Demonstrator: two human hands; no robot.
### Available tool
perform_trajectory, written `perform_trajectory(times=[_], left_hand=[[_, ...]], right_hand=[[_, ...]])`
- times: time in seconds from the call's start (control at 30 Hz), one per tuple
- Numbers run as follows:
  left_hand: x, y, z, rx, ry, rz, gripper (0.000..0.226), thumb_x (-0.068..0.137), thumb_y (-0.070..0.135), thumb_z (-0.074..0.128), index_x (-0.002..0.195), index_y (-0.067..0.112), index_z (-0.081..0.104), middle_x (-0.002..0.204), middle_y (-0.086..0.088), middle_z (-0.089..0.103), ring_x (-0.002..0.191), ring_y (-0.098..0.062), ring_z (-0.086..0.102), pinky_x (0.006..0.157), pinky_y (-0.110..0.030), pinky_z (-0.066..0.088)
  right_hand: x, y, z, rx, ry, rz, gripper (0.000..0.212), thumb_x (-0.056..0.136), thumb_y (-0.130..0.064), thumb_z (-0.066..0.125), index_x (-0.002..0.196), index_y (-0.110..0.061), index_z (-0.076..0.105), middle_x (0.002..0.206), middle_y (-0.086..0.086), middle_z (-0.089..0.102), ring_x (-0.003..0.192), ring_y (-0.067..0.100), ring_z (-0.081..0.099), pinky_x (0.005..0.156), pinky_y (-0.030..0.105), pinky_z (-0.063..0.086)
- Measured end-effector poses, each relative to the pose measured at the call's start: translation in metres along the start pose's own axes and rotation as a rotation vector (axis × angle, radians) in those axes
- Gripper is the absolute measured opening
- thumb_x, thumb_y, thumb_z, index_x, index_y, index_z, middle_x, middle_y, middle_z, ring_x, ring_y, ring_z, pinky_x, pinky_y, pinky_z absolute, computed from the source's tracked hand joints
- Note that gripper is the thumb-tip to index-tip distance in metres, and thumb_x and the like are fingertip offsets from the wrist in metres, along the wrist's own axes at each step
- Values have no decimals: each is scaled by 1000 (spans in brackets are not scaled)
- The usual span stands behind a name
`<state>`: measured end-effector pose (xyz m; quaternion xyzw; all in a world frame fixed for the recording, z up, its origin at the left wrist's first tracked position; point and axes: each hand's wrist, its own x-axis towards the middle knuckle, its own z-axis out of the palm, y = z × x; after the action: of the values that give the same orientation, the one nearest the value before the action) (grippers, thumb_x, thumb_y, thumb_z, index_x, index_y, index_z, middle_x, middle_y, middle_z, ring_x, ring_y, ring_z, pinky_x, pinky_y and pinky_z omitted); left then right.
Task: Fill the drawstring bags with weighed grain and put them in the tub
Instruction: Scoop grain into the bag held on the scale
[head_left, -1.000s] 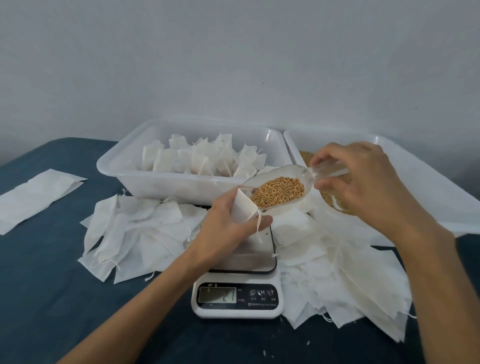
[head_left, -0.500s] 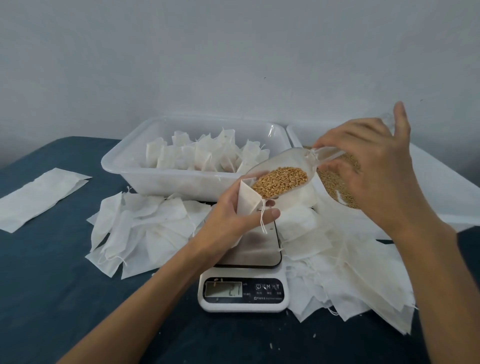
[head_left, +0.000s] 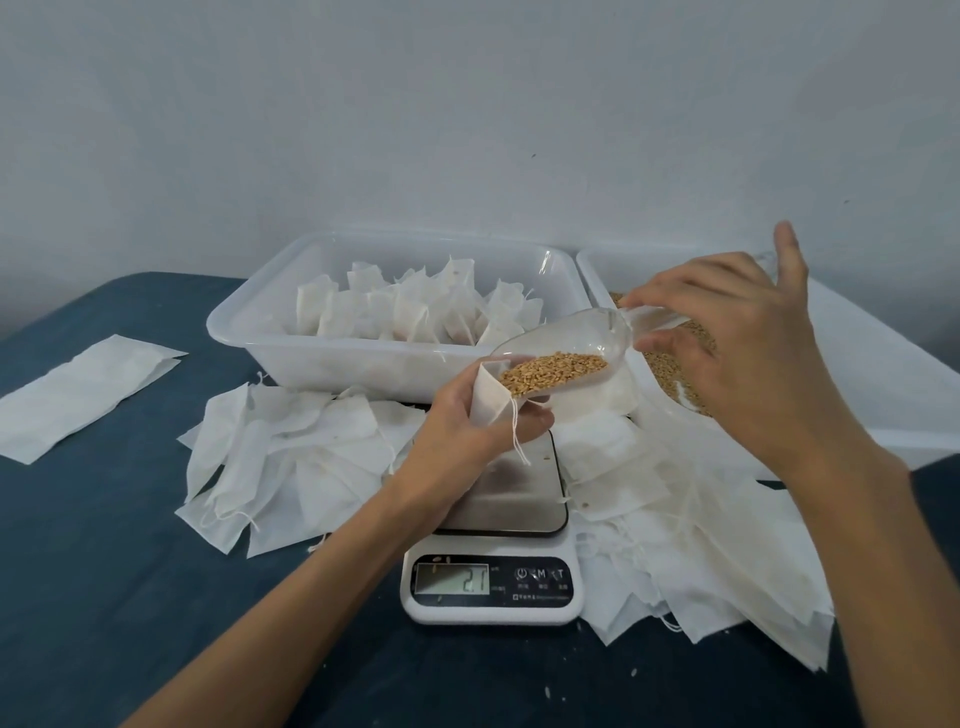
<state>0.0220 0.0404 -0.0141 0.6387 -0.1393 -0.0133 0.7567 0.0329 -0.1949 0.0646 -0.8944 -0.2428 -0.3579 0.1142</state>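
Standing over a dark blue table (head_left: 93, 597), a person works with both bare hands above a small white digital kitchen scale (head_left: 491, 587) whose display reads 2.1. The left hand (head_left: 467, 431) has its fingers and thumb curled round a small white drawstring bag (head_left: 488, 400), holding its mouth open above the scale's steel platform, with the white string dangling below the fingers. The right hand (head_left: 727, 343) pinches the handle of a clear plastic scoop (head_left: 566, 345) between thumb and forefingers, the little finger sticking straight up. The scoop is tilted downward to the left, its lip touching the bag's open mouth, and a heap of golden-brown grain (head_left: 553, 371) lies at the low end right against the opening.

Behind the left hand sits a translucent white rectangular plastic tub (head_left: 244, 332) with filled white bags (head_left: 410, 312) standing packed together inside. Just beside it on the right is a second white plastic tub (head_left: 883, 374) holding loose grain, partly hidden by the right hand. Flat empty white bags lie heaped on the table left of the scale (head_left: 280, 457) and in a bigger pile to its right (head_left: 727, 561). A long strip of flat white bags (head_left: 78, 395) lies apart near the table's left edge. A few stray grains dot the cloth in front of the scale.
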Motion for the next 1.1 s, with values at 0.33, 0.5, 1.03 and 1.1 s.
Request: perform_trajectory(times=[0.33, 0.5, 1.03, 1.1], left_hand=[[1, -1, 4, 54, 31, 33, 43, 88, 2, 80, 126, 19, 68, 96, 2, 71, 91, -11, 64, 81, -16, 53], [3, -2, 12, 21, 29, 37, 51, 90, 10, 81, 132, 31, 62, 104, -1, 73, 96, -9, 67, 87, -25, 55], [5, -6, 13, 141, 43, 50, 29, 85, 9, 85, 107, 19, 70, 84, 12, 68, 85, -6, 65, 84, -25, 56], [6, -7, 10, 160, 51, 38, 33, 80, 17, 87, 109, 23, 71, 90, 7, 72, 92, -13, 69, 98, -43, 58]], right_hand=[[4, 5, -7, -2, -68, 10, 23, 90, -19, 72, 112, -23, 73, 105, -7, 68, 110, 22, 57, 122, 62, 0], [17, 5, -22, -47, -79, -44, 20, 89, -20, 72, 109, -20, 74, 103, -3, 70, 109, 28, 58, 120, 64, 1], [29, 6, -35, -75, -195, -69, 24, 86, -24, 72, 109, -24, 73, 103, -5, 69, 112, 24, 58, 122, 61, 0], [28, 7, -30, -64, -195, -50, 24, 86, -21, 75, 109, -24, 73, 104, -4, 69, 112, 24, 58, 122, 61, 0]])
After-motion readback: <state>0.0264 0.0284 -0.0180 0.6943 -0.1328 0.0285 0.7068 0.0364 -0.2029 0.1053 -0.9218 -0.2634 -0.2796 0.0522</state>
